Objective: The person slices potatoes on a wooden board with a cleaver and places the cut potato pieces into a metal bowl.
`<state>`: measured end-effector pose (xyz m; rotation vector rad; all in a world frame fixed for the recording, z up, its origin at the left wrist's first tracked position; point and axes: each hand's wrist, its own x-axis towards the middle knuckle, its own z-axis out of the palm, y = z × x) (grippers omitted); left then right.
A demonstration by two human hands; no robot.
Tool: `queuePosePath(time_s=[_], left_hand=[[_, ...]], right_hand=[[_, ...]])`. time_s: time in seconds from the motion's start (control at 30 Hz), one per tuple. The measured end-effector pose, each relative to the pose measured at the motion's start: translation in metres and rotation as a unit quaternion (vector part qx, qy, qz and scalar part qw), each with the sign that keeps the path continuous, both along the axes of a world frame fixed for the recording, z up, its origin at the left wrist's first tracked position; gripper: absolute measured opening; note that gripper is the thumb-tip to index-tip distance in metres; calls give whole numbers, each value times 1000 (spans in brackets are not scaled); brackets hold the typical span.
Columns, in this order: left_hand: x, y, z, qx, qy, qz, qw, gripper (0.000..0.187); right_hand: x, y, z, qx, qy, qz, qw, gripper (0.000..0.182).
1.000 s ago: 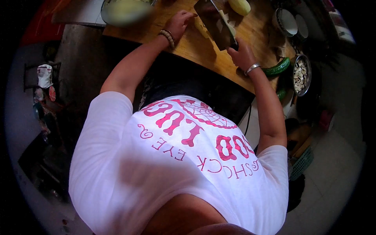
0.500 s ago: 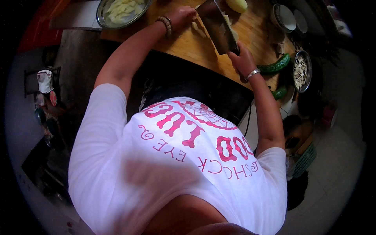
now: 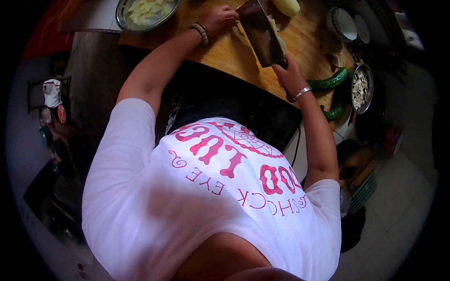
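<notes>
My right hand [image 3: 291,75] is closed round the handle of a wide cleaver [image 3: 260,33], whose blade lies across pale slices on the wooden board [image 3: 225,52]. At the left side of the blade my left hand [image 3: 220,19] has its fingers bent and held together, against pale pieces [image 3: 242,35] that are partly hidden. More pale slices [image 3: 280,41] show along the blade's right edge. A peeled, pale yellow-green vegetable [image 3: 286,6] lies on the board beyond the cleaver.
A glass bowl of pale slices [image 3: 149,13] stands at the upper left. To the right are a green cucumber [image 3: 330,79], a second green vegetable [image 3: 333,113], a metal bowl of chopped pieces [image 3: 361,89] and white bowls [image 3: 344,25]. A green basket [image 3: 363,193] is lower right.
My left hand has shifted slightly toward the blade, and its fingers are now nearer the pale pieces. The cleaver has moved very little, and my right hand still grips it.
</notes>
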<state>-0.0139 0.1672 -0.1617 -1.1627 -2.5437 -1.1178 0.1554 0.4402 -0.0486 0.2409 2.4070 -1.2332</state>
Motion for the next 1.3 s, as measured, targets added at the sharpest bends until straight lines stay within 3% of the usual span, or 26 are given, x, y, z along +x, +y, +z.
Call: queuePosePath(time_s=[0.07, 0.13, 0.27, 0.33, 0.43, 0.63, 0.77, 1.17, 1.3], left_hand=[[-2, -2, 6, 29, -3, -17, 999, 20], [-6, -3, 7, -49, 58, -8, 997, 13], [-10, -3, 2, -51, 71, -18, 996, 11], [3, 1, 19, -83, 64, 34, 994, 11], [9, 0, 22, -70, 77, 47, 993, 15], [1, -2, 7, 13, 102, 20, 995, 16], [2, -3, 6, -25, 92, 26, 995, 15], [-1, 0, 0, -12, 87, 11, 996, 13], [-5, -1, 0, -53, 88, 3, 995, 10]], right_hand=[[0, -1, 1, -3, 5, -3, 1000, 34], [1, 0, 8, 19, -12, 14, 1000, 35], [4, -6, 17, 34, -34, -2, 999, 36], [6, -4, 15, 15, -6, -8, 1000, 35], [9, -2, 13, -33, -56, -50, 997, 35], [7, -3, 17, -46, -6, -13, 999, 31], [5, -8, 29, -60, -44, -23, 997, 33], [-3, -3, 25, -17, -74, -8, 997, 42], [-17, -20, 26, 49, -39, 25, 998, 39]])
